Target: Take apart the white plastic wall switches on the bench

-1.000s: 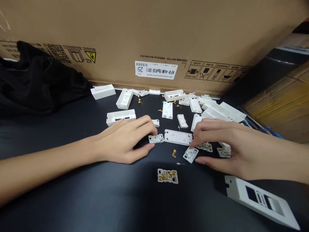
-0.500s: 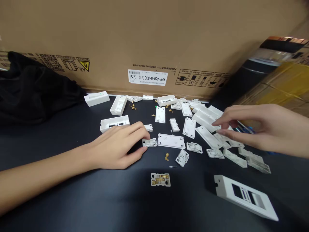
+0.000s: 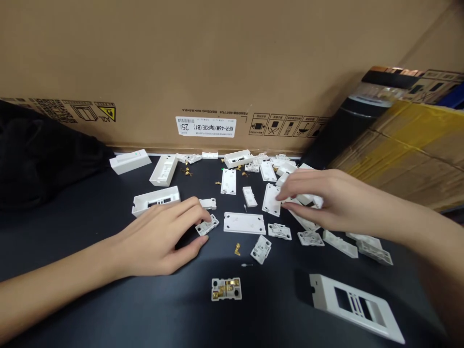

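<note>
My left hand (image 3: 165, 237) rests on the table, its index finger and thumb closed around a small white plastic socket-like insert (image 3: 208, 225) lying tilted on the surface. My right hand (image 3: 319, 193) hovers at the right edge of a flat white cover plate (image 3: 271, 199), thumb and index finger slightly apart, with nothing visible between them. In front lies a white insert fitted with brass contacts (image 3: 226, 289). A loose brass contact (image 3: 237, 249) and a tiny pale pin (image 3: 247, 265) lie behind it. Between the hands is a longer white plate (image 3: 244, 223).
Several white housings stand at the back and left, one (image 3: 155, 199) behind my left hand. A slotted white housing (image 3: 357, 307) lies at front right. A cardboard box (image 3: 217, 63) walls off the back. A dark bottle (image 3: 348, 116) and a taped carton (image 3: 391, 154) stand right; black cloth (image 3: 47, 159) lies left.
My right hand has moved left from the heap of white parts to the cover plate. The insert at my left fingers has turned to a slant. The whole view has shifted slightly.
</note>
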The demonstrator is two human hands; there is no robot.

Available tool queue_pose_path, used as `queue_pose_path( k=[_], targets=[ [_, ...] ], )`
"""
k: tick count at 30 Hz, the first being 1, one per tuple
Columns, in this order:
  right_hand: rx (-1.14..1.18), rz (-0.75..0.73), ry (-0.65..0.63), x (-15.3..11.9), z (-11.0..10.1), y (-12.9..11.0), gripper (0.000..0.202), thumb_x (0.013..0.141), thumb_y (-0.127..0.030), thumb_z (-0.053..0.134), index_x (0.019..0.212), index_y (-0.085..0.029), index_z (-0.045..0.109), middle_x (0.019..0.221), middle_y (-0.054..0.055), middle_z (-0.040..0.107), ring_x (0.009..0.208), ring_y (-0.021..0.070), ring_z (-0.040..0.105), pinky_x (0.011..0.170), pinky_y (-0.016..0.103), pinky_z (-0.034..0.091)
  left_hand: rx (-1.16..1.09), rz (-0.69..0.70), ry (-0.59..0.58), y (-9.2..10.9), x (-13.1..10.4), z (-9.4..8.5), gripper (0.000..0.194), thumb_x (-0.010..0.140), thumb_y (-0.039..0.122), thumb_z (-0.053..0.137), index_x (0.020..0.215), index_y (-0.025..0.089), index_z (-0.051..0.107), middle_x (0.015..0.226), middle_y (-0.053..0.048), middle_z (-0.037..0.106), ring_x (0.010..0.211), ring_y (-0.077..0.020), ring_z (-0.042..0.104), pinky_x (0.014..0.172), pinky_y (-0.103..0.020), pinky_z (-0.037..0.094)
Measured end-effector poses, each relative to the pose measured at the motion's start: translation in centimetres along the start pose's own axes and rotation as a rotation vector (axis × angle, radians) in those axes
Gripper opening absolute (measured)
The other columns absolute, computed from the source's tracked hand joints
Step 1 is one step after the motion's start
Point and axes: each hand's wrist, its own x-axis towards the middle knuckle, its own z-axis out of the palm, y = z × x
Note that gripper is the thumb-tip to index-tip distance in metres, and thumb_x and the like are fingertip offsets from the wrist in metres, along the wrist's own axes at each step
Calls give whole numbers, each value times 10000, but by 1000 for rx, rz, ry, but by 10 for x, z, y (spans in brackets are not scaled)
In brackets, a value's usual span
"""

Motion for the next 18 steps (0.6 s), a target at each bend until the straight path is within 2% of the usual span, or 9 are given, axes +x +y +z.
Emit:
queue_pose_path(
  k=[2,4,8,13,18],
  targets=[
    [-18,-134,-53,19,7,-5,193,927,-203,541,978,-208,727,950,64,704,901,210,646,803,349,491,6,0,-16,-1,0,0,208,974,319,476,1115,208,581,1004,-64,630,792,-183,615,681,-314,502],
    [-63,-193,-101,36,11,-9,222,894,-132,551,998,-207,733,975,60,694,937,208,629,811,337,478,18,10,-40,-3,0,-1,196,973,322,483,1112,212,566,1018,-62,626,797,-184,618,681,-312,501],
    [-142,-190,-191,60,14,-16,251,840,-64,581,970,-191,754,989,64,688,882,190,610,770,320,458,37,21,-64,-4,0,-3,196,982,335,474,1125,218,541,1032,-52,615,769,-174,612,655,-312,486],
    [-171,-156,-271,72,14,-26,250,813,-32,595,940,-168,761,963,73,687,876,190,594,764,320,448,59,28,-60,-3,0,-3,194,989,332,461,1130,221,534,1044,-48,612,789,-177,624,656,-315,488],
    [-144,-205,-229,74,18,-26,208,829,-56,575,863,-159,753,872,73,683,833,196,596,733,322,440,64,26,-47,-2,0,-3,202,987,337,460,1135,221,532,1054,-49,620,784,-176,640,632,-307,486]
  ],
)
